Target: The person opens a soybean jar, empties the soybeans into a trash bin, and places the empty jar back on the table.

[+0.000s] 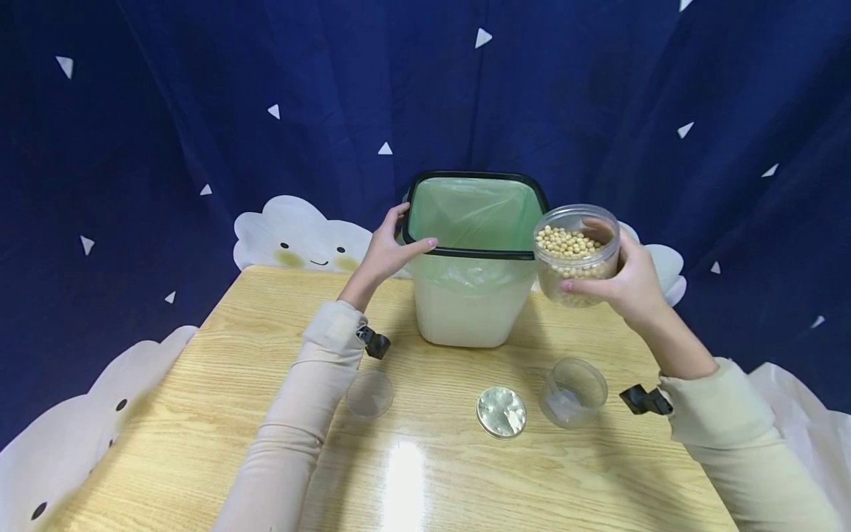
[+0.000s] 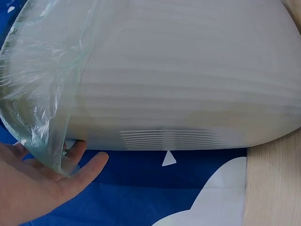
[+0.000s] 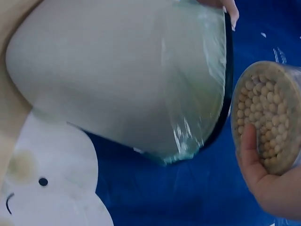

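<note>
A white trash bin (image 1: 462, 318) with a black rim and a pale green liner (image 1: 475, 210) stands on the table. My left hand (image 1: 391, 247) holds the bin's left side, thumb on the front of the rim; in the left wrist view its fingers are at the liner's folded-over edge (image 2: 56, 136). My right hand (image 1: 631, 284) grips a clear round jar (image 1: 575, 284), thumb in front. Pale round beans (image 3: 263, 117) partly fill it. The jar is raised above the table beside the bin's right rim, its open top tipped slightly toward me.
On the wooden table (image 1: 266, 332) lie a shiny silver round lid (image 1: 501, 411), a clear plastic cup (image 1: 588, 388), and a clear disc-shaped lid (image 1: 369, 394) near the left forearm. A dark blue curtain (image 1: 332, 89) with white triangles and cloud shapes hangs behind the table.
</note>
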`<state>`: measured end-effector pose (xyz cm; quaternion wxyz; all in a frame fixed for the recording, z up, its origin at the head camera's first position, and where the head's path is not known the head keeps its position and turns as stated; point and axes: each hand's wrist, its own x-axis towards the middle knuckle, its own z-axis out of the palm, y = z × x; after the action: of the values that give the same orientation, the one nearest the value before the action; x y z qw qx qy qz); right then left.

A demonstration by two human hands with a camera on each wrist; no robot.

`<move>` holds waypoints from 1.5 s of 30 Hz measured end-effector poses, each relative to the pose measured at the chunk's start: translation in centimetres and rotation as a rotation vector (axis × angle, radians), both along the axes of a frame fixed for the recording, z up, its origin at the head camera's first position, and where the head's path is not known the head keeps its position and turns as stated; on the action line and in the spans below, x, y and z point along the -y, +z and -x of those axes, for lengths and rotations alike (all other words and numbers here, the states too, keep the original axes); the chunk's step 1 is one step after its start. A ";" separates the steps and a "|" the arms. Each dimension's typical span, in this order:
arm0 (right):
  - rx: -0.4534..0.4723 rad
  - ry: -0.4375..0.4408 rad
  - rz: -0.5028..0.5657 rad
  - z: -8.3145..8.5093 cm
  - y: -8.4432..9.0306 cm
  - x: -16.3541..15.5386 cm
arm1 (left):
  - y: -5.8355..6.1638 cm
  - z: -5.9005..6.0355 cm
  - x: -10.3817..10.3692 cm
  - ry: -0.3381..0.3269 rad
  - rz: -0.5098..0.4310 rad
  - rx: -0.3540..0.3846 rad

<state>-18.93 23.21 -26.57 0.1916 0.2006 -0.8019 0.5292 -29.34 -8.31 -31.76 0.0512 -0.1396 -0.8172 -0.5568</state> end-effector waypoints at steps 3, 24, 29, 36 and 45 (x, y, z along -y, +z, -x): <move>0.015 -0.036 -0.028 0.8 1.1 -0.4 | 0.0 0.0 0.0 0.003 -0.007 0.000; 0.138 -0.272 -0.329 6.4 6.4 -1.5 | 0.2 -0.3 0.2 0.007 -0.005 0.017; 0.117 -0.283 -0.457 7.5 7.5 -1.3 | 0.0 -0.4 0.0 0.012 -0.010 0.024; 0.068 -0.303 -0.663 8.3 8.9 -1.3 | 0.0 -0.7 -0.5 0.011 -0.010 0.018; 0.004 -0.288 -0.812 8.9 10.0 -1.1 | 0.0 -0.8 -0.6 0.000 -0.019 -0.005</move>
<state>-27.82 24.36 -16.59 0.1673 0.1448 -0.9653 0.1388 -28.50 -7.71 -31.74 0.0545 -0.1403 -0.8119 -0.5641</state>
